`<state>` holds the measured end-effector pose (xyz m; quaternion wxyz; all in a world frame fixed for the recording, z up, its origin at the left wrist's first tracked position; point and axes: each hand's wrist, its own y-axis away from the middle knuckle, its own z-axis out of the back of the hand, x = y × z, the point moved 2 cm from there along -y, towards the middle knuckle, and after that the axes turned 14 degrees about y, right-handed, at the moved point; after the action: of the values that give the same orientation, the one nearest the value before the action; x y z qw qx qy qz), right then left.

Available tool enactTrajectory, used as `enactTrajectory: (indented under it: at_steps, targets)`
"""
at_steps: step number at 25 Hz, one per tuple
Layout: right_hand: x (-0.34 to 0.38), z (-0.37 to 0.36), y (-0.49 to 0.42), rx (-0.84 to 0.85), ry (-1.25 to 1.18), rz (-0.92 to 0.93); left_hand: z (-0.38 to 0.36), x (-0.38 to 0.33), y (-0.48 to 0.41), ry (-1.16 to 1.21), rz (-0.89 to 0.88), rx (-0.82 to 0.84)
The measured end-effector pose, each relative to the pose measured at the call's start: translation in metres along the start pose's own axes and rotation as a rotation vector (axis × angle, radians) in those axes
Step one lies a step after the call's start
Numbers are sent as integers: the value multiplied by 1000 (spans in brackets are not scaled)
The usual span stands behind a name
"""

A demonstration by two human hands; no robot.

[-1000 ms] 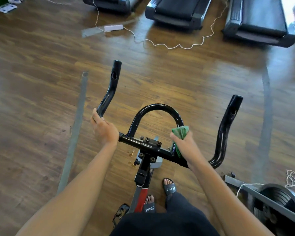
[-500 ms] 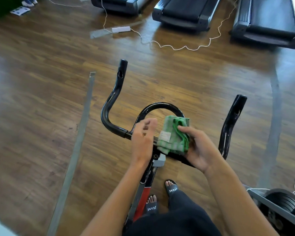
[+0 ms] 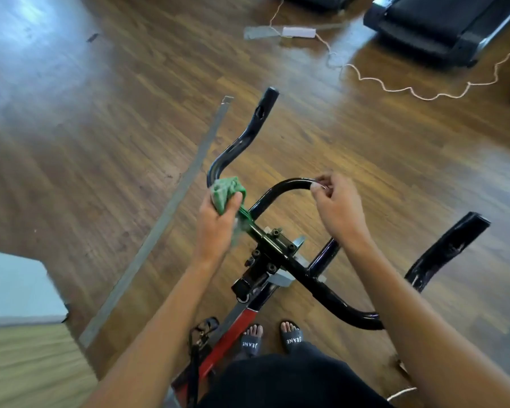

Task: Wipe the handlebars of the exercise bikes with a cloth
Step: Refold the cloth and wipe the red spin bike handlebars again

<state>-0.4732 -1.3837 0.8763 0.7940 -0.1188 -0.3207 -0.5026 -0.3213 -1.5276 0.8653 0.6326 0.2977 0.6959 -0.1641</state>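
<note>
Cloth (image 3: 226, 191) in the left grip (image 3: 217, 228) sits on the handlebar (image 3: 242, 145) bend; rightward, the right grip (image 3: 339, 207) holds the loop bar (image 3: 280, 188).

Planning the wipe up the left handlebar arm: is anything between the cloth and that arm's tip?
Nothing visible. The left hand holds the green cloth on the bend of the left handlebar arm, which runs bare from there to its tip. The right hand grips the centre loop, off that path.
</note>
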Motion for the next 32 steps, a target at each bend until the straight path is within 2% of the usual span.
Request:
enactTrajectory:
  at_steps: [1,3,5,7,11,14,18,22,24,26,28,30,32]
  targets:
    - [-7,-2,-17,-32,126,41,4,3,-8,-213,-223,30]
    - [-21,-17,-44,-9,359,141,6,23,-23,-692,-543,251]
    - [-31,-32,-57,72,458,183,12,45,-35,-1107,-685,481]
    - [-37,-38,-61,103,482,183,21,59,-33,-1278,-735,576]
    - [-39,-40,-60,69,492,172,27,82,-15,-1251,-936,739]
    - [-39,-42,-61,50,494,170,31,74,-33,-1240,-1066,893]
    - [-39,-44,-61,18,533,153,32,77,-35,-1181,-1107,790]
    - [-39,-45,-61,-5,521,125,34,70,-45,-1223,-1220,914]
    - [-37,-44,-60,-3,541,116,25,57,-45,-1150,-1127,821]
    - [-37,-43,-59,-6,548,97,9,49,-32,-942,-901,799]
    - [-37,-44,-59,-8,551,79,-12,50,-12,-902,-805,986]
    - [-38,-44,-60,-26,550,84,-21,56,-5,-1051,-923,1204]
    - [-38,-44,-60,-36,542,92,-16,56,-14,-1121,-1008,1272]
